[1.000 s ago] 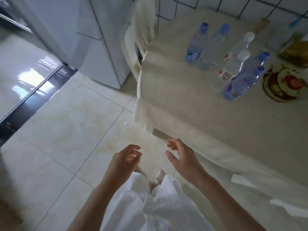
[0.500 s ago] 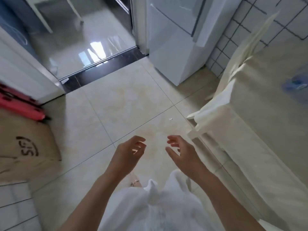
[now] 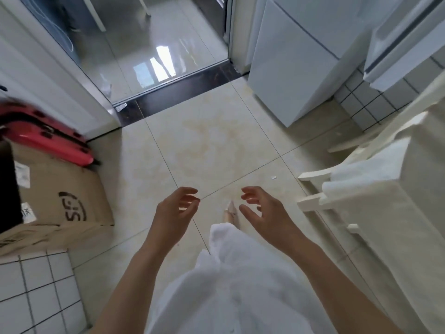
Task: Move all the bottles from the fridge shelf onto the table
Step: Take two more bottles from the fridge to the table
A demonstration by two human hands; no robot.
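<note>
My left hand [image 3: 174, 210] and my right hand [image 3: 263, 213] hang in front of me over the tiled floor, fingers loosely curled, holding nothing. The white fridge [image 3: 296, 59] stands at the upper right, its lower door closed; an upper door [image 3: 399, 44] swings out at the far right. The cloth-covered table [image 3: 395, 208] fills the right edge. No bottle is in view; the fridge shelf is hidden.
A cardboard box [image 3: 57, 203] sits on the floor at the left with a red case [image 3: 45, 136] behind it. A cream chair [image 3: 346, 150] stands between fridge and table. A glass sliding door [image 3: 149, 51] and dark threshold lie ahead.
The view has swung left, away from the table; the bottles have left the frame and the fridge, box and doorway have come in. Both hands stay empty in front of me.
</note>
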